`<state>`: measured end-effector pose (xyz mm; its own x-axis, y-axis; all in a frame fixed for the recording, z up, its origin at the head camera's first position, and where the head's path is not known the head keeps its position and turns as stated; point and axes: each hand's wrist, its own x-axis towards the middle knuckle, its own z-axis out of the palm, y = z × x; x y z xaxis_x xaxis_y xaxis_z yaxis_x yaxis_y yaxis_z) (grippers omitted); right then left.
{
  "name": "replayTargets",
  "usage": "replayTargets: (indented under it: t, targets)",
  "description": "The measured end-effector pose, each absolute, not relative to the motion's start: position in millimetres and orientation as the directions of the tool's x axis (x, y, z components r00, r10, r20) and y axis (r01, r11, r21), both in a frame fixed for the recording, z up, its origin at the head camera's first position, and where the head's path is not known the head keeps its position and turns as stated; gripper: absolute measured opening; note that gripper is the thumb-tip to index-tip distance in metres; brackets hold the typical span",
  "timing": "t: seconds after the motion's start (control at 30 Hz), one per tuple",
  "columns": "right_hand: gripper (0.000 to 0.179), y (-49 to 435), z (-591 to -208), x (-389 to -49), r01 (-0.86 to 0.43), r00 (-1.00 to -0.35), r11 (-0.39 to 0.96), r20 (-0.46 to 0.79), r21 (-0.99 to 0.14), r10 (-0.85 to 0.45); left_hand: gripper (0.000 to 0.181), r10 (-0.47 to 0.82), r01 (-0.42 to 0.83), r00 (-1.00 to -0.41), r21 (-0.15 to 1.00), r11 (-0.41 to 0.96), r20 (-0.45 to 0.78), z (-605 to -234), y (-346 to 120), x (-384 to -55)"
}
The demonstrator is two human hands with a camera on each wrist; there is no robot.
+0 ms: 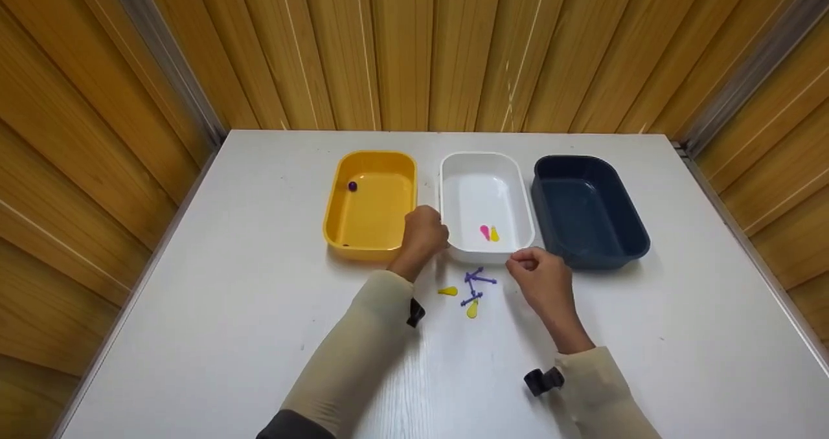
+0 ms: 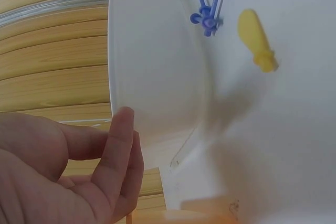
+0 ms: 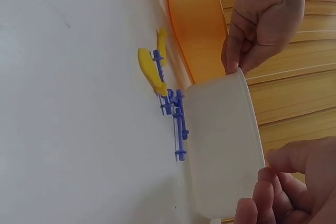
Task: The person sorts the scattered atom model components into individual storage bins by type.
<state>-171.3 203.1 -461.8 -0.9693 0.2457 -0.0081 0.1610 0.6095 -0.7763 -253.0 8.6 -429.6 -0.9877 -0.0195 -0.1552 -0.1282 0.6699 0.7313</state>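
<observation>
Both hands are at the near corners of a white plastic bin [image 1: 490, 258]. At its left corner the left hand [image 1: 424, 232] pinches the rim, thumb and fingers on either side of it. The right hand [image 1: 543, 280] pinches the rim at the front right corner; its curled fingers show in the right wrist view. Inside lie a small pink paddle-shaped piece [image 1: 484, 232] and a matching yellow piece [image 1: 495, 234]. On the table before the bin are several purple sticks with knobbed ends [image 1: 484, 280] and two yellow paddle-shaped pieces [image 1: 447, 291].
A yellow bin [image 1: 363, 254] stands to the left, with a dark purple ball [image 1: 352, 186] inside. To the right stands a navy bin [image 1: 599, 261]. Wood-panelled walls [image 1: 401, 50] enclose the white table [image 1: 214, 283] at the back and sides.
</observation>
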Motion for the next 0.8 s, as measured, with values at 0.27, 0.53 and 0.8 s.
replayTargets:
  t: [0.27, 0.53, 0.8]
  targets:
    - [0.013, 192, -471, -165, 0.162, -0.974, 0.612, -0.024, -0.774, 0.227, 0.017, -0.022, -0.14, -0.985, 0.713, 0.687, -0.172, -429, 10, -254]
    - [0.012, 176, -480, -163, 0.158, -0.978, 0.619, -0.038, -0.769, 0.203, 0.019, -0.033, -0.164, -0.98, 0.713, 0.682, -0.194, -428, 9, -253]
    - [0.006, 161, -485, -162, 0.145, -0.984, 0.624, -0.043, -0.768, 0.175, 0.019, -0.04, -0.187, -0.976, 0.726, 0.661, -0.215, -428, 11, -253]
